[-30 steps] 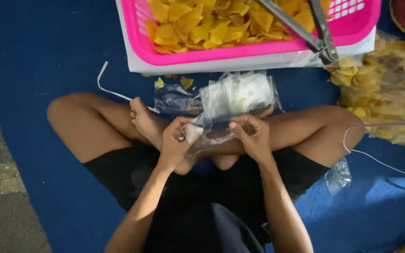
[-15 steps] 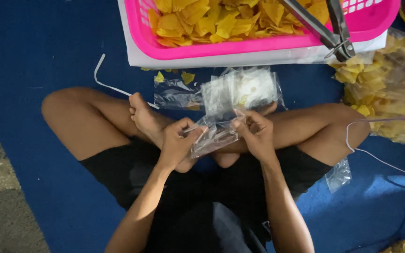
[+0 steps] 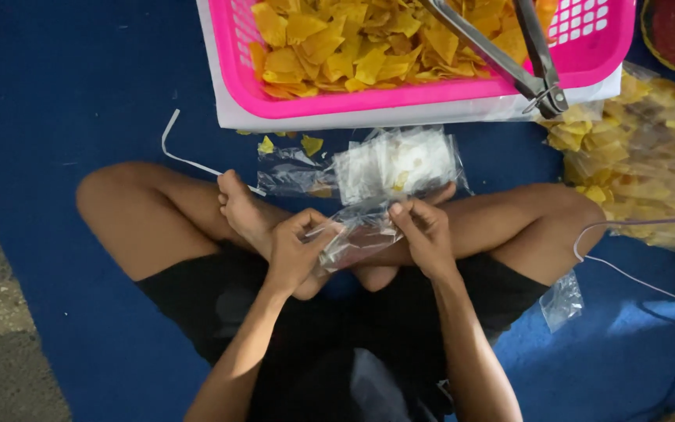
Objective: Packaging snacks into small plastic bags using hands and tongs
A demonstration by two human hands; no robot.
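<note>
- A small clear plastic bag is pinched between both hands at the centre of the frame, just above the crossed ankles.
- The left hand is closed on the bag's left edge, thumb and forefinger pressed together on the film, the other fingers curled in.
- The right hand is clamped on the bag's right edge in the same narrow pinch, knuckles up, wrist bent slightly inward.
- The step in hand is judged to be the opening of the bag's mouth: the two layers of film are being worked apart between the fingertips.
- What is called for next, by that judgement, is a rub and a gentle pull outward so the layers separate without a tear.
- Both forearms are brought in from the bottom of the frame, elbows wide, converging over the lap.
- A stack of empty clear bags is seen just above the hands, resting on the blue mat.
- A pink basket of yellow chips is set across the top of the frame, with metal tongs laid over its right side.
- Filled bags of chips are piled at the right edge, well apart from the hands.
</note>
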